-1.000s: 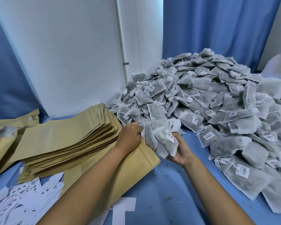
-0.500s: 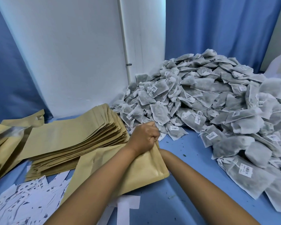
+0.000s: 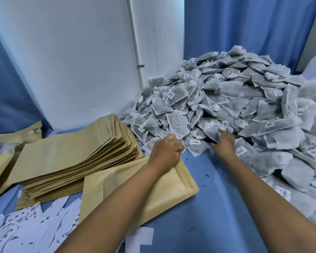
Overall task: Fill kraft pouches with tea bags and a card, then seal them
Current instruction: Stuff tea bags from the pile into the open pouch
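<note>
Blue worktop (image 3: pixel 217 207): left grip (image 3: pixel 165 152) clenched on pouch (image 3: pixel 153 194) mouth, right grip (image 3: pixel 224 141) spread, reaching over tea bags (image 3: pixel 226 99); filling under way, card and sealing outstanding.

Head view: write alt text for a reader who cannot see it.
A person's left hand grips the mouth of a kraft pouch lying on a blue table while the right hand reaches into a big heap of tea bags. Empty pouches and cards lie left.
</note>
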A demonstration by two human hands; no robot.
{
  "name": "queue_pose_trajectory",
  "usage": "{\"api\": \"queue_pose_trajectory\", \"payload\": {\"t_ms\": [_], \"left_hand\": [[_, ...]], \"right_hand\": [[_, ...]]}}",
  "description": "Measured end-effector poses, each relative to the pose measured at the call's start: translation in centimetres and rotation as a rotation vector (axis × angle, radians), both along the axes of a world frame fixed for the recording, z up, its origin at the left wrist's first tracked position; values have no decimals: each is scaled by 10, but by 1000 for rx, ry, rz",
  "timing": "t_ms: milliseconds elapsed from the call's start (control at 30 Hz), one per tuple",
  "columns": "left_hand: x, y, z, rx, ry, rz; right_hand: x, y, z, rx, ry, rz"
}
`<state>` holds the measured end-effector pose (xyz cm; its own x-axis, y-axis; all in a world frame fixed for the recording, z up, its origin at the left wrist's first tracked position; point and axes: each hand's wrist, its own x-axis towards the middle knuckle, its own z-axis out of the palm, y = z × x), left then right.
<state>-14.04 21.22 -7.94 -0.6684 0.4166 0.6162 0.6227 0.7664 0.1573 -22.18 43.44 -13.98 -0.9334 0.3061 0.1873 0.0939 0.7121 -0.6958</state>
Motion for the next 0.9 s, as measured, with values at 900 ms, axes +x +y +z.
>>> {"api": "queue_pose_trajectory", "payload": {"t_ms": [900], "left_hand": [[-10, -10, 14, 66, -253, 73]], "right_hand": [[5, -63, 2, -686, 328, 0]]}}
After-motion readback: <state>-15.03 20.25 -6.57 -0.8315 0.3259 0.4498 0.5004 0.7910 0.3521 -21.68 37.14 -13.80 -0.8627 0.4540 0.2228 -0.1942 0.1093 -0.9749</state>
